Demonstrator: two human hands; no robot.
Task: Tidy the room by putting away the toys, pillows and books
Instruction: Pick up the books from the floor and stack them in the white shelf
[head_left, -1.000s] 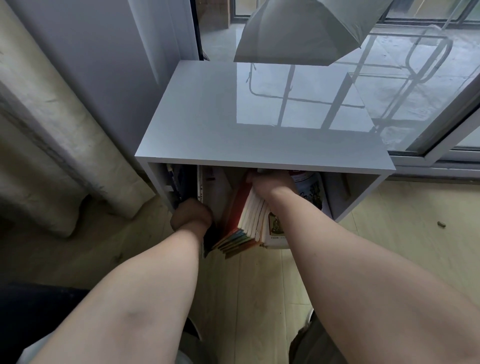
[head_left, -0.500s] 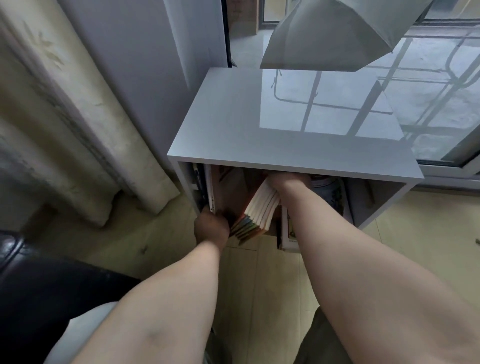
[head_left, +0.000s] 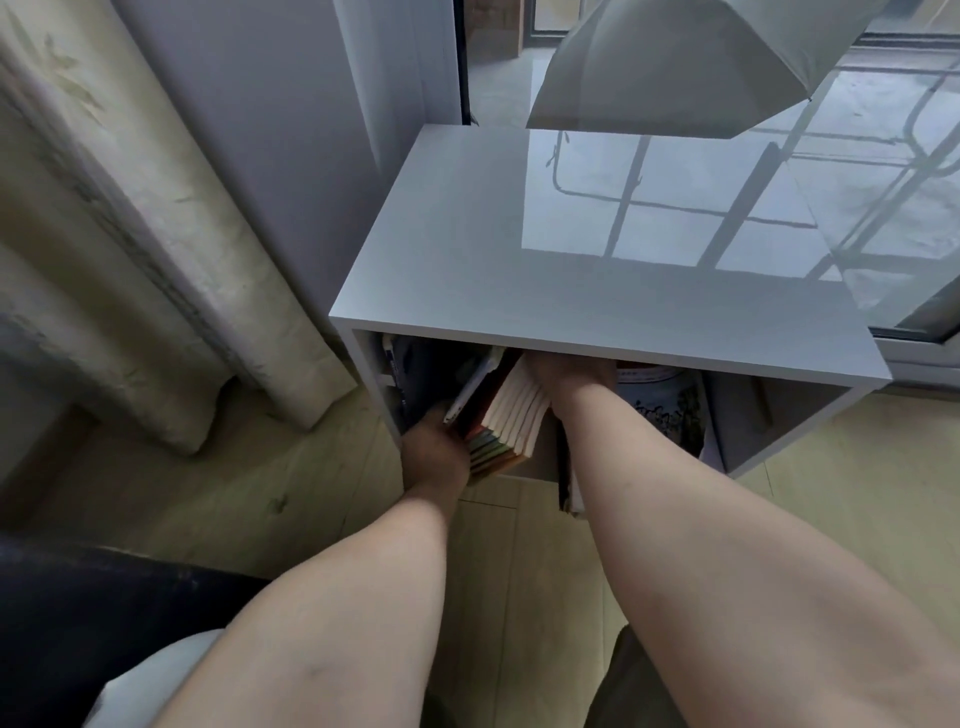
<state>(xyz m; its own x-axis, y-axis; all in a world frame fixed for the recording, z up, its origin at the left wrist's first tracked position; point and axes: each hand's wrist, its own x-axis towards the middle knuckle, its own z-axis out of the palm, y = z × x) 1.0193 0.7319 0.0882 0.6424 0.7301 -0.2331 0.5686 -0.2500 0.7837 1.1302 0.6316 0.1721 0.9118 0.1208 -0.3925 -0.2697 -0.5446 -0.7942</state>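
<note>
Inside the open compartment of the white cabinet (head_left: 597, 291), at about 12 o'clock from the person, a bundle of books (head_left: 511, 421) leans tilted, its top end toward 1 o'clock under the cabinet's top panel and its coloured spines toward 7 o'clock, just past the front edge. The bundle is partly in but neither upright nor pushed home, so I judge this step to be midway. Other books (head_left: 397, 364) already stand at the compartment's 9 o'clock side, and an illustrated book (head_left: 660, 415) sits at its 3 o'clock side. No toys or pillows are in view, so the rest of the tidying cannot be judged from here. The left hand (head_left: 434, 452) holds the bundle's lower corner, fingers curled in under the spines as far as shows. The right hand (head_left: 571, 371) lies on the upper page edges. Its fingers are hidden under the top panel, so I cannot tell whether it grips or only presses.
</note>
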